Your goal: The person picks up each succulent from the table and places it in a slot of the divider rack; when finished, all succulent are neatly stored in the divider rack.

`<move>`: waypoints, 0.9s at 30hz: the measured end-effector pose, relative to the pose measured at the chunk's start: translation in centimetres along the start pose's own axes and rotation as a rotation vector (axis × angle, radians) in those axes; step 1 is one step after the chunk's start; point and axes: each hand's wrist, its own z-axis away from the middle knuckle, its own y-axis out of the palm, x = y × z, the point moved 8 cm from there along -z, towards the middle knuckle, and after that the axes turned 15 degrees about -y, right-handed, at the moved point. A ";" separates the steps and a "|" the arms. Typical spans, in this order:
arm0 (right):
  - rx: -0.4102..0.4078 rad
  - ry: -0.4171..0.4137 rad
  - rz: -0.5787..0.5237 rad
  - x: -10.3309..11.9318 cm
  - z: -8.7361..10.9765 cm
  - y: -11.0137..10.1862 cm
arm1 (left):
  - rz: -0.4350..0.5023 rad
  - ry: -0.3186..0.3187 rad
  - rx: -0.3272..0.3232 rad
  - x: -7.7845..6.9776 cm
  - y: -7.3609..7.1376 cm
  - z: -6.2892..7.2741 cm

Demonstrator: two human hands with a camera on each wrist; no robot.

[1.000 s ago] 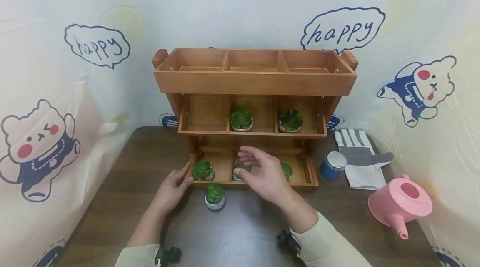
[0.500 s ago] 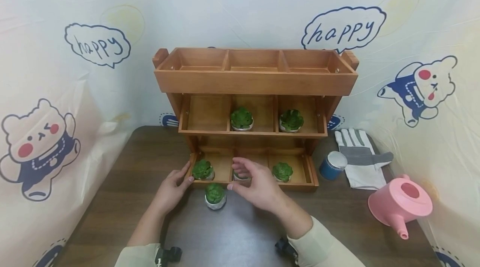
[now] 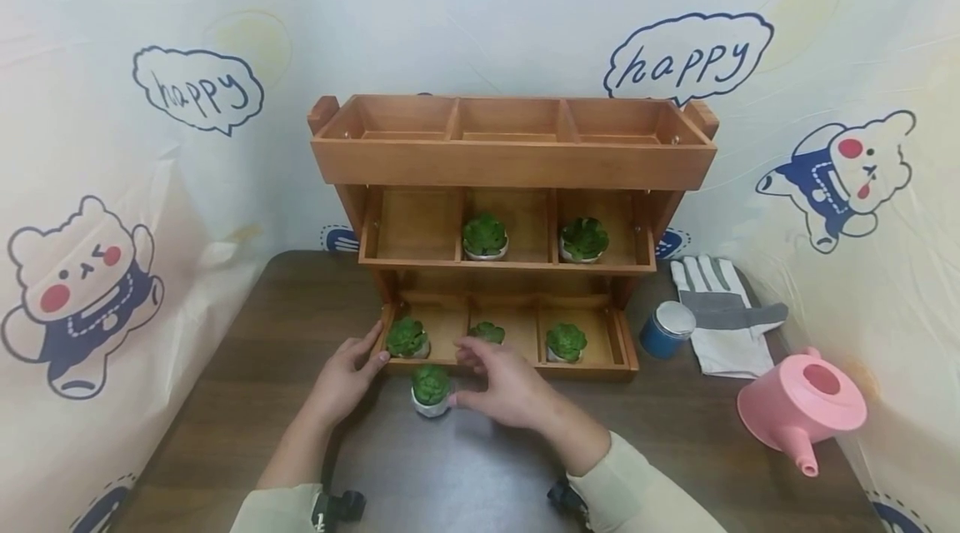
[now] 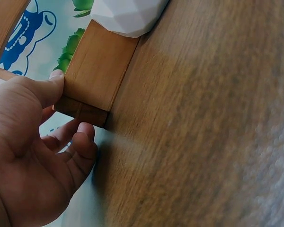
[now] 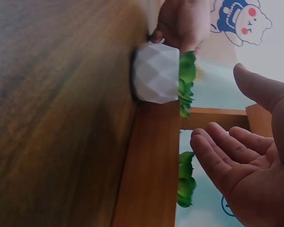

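Note:
A wooden three-tier plant shelf (image 3: 514, 166) stands on the table. My left hand (image 3: 348, 379) holds the left front corner of its lowest tier, thumb over the rim (image 4: 87, 71) and fingers bent at the end. A potted succulent (image 3: 431, 391) in a white faceted pot (image 5: 157, 73) stands on the table before that tier. Just right of it is my right hand (image 3: 510, 383), fingers spread from the thumb, nothing held. In the lowest tier sit a left succulent (image 3: 407, 337), a middle succulent (image 3: 487, 333) partly behind my right hand, and a right succulent (image 3: 566, 341).
The middle tier bears two more succulents, one in its centre section (image 3: 484, 235) and one at right (image 3: 584, 239). Right of the shelf are a blue can (image 3: 666, 331), work gloves (image 3: 723, 316) and a pink watering can (image 3: 801, 404). A printed sheet (image 3: 480, 8) hangs behind.
My right hand has moved left and toward me, from over the lowest tier to beside the succulent on the table. My left hand stays at the shelf corner.

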 end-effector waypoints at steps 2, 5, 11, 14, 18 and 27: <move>0.010 0.006 0.009 -0.2 -0.1 0.3 | -0.003 0.001 -0.002 -0.1 0.0 -0.1; 0.025 0.016 0.026 -0.4 -0.1 0.8 | -0.008 0.004 -0.005 -0.1 0.0 -0.1; 0.056 0.011 0.066 -0.6 -0.2 1.7 | -0.003 -0.001 -0.001 -0.1 0.0 -0.1; 0.063 -0.005 0.087 -0.6 -0.4 2.1 | -0.004 -0.009 -0.001 0.0 0.0 -0.2; 0.075 -0.020 0.116 -0.5 -0.7 2.6 | -0.006 -0.017 0.000 0.1 0.0 -0.2; 0.114 -0.042 0.199 -0.1 -1.2 4.0 | -0.009 -0.002 -0.013 0.0 0.0 -0.1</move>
